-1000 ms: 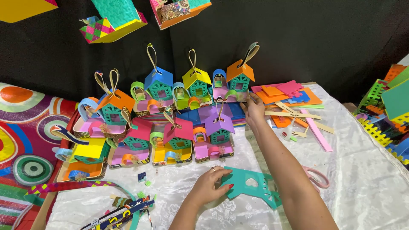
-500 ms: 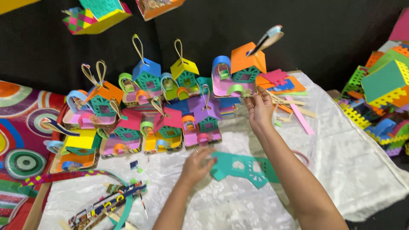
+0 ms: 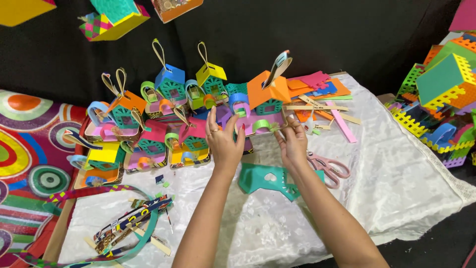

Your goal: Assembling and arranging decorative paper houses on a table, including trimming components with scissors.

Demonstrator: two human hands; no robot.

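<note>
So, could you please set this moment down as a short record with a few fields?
setting: white cloth on a table, black backdrop
left hand: raised, fingers spread, empty, just in front of the small houses
right hand: pinching a thin pale strip
in front of hands: teal foam cut-out lying flat
beside right wrist: pink scissors
behind: rows of colourful paper houses with loop hangers
near left: bundle of patterned strips
</note>
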